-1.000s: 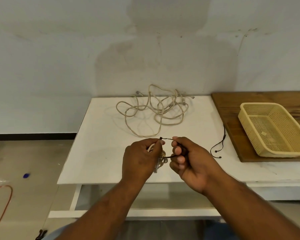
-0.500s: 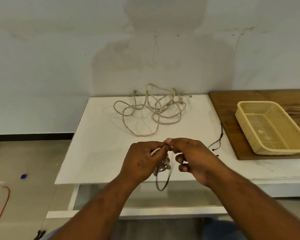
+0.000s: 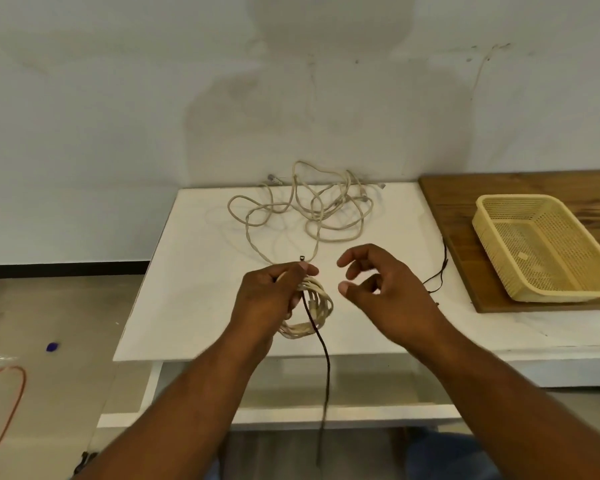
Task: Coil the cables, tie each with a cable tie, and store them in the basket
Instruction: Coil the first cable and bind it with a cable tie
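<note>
I am watching the left hand gripping the coiled beige cable and a dangling black cable tie, well left of the basket, while the right hand is hovering released, nearer the basket.

The left hand grips a coiled cable with a black tie hanging down; the right hand hovers beside, fingers loose.

Two hands are working: left hand, right hand. One coiled cable, one loose cable tangle, one hanging cable tie, spare ties of unclear number, and one basket are showing.
</note>
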